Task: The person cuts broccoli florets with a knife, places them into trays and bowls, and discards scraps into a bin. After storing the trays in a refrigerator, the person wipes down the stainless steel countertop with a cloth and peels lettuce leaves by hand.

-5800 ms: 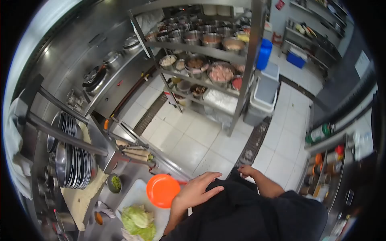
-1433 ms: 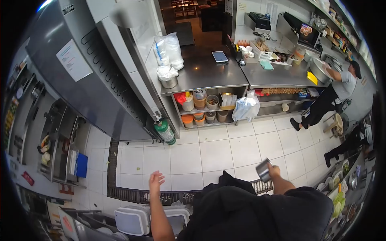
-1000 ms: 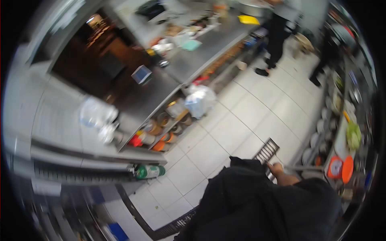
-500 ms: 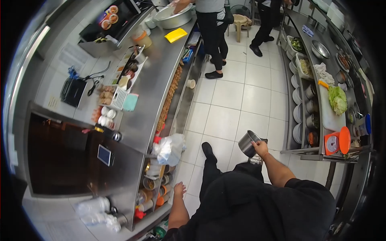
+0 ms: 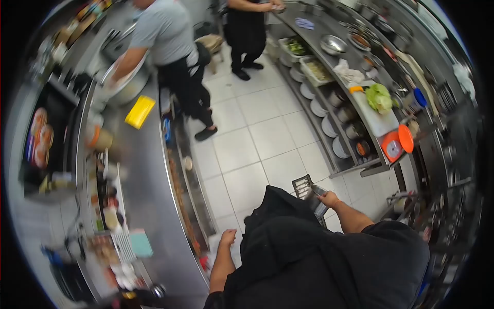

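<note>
My right hand [image 5: 328, 199] is closed on the edge of a metal pot [image 5: 315, 200], held low beside my body above the floor. Only part of the pot shows; the dark cloth at my front covers some of it. My left hand [image 5: 228, 237] hangs by my other side with the fingers curled in and nothing seen in them. It is nearest to the long steel counter [image 5: 149, 193] on the left, apart from it.
A dark-framed floor grate [image 5: 301, 185] lies just ahead. On the right, a steel shelf unit [image 5: 355, 164] carries a cutting board, lettuce [image 5: 379, 98] and an orange scale [image 5: 392, 148]. One co-worker [image 5: 172, 36] reaches into a large basin [image 5: 128, 85]; another person [image 5: 247, 31] stands further back.
My view has turned and moved forward along the aisle, bringing the co-workers nearer. The pot has tilted and sits closer to my body. My left hand's fingers have curled in.
</note>
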Available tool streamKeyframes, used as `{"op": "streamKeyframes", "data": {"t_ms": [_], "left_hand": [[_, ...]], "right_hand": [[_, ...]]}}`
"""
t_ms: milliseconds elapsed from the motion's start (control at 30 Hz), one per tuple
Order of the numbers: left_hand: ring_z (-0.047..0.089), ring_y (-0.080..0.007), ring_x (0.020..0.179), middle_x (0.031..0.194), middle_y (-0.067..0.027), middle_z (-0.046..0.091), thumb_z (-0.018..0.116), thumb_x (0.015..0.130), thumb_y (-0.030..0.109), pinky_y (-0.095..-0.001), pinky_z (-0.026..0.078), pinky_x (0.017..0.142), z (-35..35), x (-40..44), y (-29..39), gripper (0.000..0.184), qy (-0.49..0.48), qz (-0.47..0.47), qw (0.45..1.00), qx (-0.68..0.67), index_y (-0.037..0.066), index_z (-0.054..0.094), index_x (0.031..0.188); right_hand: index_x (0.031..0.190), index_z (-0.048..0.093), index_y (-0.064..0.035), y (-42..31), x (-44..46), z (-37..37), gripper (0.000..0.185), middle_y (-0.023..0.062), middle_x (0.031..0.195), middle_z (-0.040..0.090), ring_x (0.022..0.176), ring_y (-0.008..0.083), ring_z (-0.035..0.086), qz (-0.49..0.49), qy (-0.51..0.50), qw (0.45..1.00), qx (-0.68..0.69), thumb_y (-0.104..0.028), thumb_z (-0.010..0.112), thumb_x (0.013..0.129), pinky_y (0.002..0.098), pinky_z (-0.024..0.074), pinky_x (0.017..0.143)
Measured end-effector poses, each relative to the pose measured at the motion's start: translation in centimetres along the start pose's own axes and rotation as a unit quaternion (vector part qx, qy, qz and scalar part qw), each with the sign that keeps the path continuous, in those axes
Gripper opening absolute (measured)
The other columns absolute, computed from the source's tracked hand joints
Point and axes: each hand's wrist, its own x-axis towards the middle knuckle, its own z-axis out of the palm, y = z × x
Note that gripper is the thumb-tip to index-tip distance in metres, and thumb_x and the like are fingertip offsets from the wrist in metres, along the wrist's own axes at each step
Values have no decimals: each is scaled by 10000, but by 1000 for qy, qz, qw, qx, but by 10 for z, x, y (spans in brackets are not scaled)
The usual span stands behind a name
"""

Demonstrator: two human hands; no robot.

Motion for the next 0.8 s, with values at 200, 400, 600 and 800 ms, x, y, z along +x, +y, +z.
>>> {"op": "streamKeyframes", "data": {"t_ms": [200, 400, 600, 800], "left_hand": [[535, -159, 660, 855, -26, 556, 596, 996, 337, -351, 450, 535, -137, 60, 57, 245, 73, -26, 980, -181, 97, 603, 1049], [538, -186, 630, 781, -32, 534, 614, 991, 363, -374, 462, 533, -184, 89, 159, 245, 110, -105, 981, -122, 120, 587, 1018], [661, -226, 820, 892, -59, 691, 607, 983, 402, -438, 538, 733, -180, 154, 308, 361, 8, 78, 978, 194, 73, 680, 1113], [702, -261, 926, 993, -150, 750, 629, 957, 417, -381, 538, 821, -168, 217, 442, 458, -64, 171, 938, 295, 2, 718, 1128]], "right_hand": [[1079, 758, -37, -34, 39, 45, 483, 221, 1105, 723, 1106, 346, 681, 74, -94, 990, -70, -474, 657, 901, 417, 519, 969], [1099, 761, -56, -104, 132, 62, 564, 205, 1163, 715, 1125, 362, 673, 3, -171, 973, -156, -565, 615, 902, 441, 527, 962], [1209, 718, -52, -228, 171, 2, 460, 184, 1272, 682, 1206, 324, 650, 90, -164, 976, -114, -340, 578, 878, 401, 517, 1009], [1255, 694, -60, -324, 144, -52, 508, 160, 1323, 662, 1235, 300, 636, 187, -109, 974, -64, -424, 576, 919, 395, 512, 1014]]}}
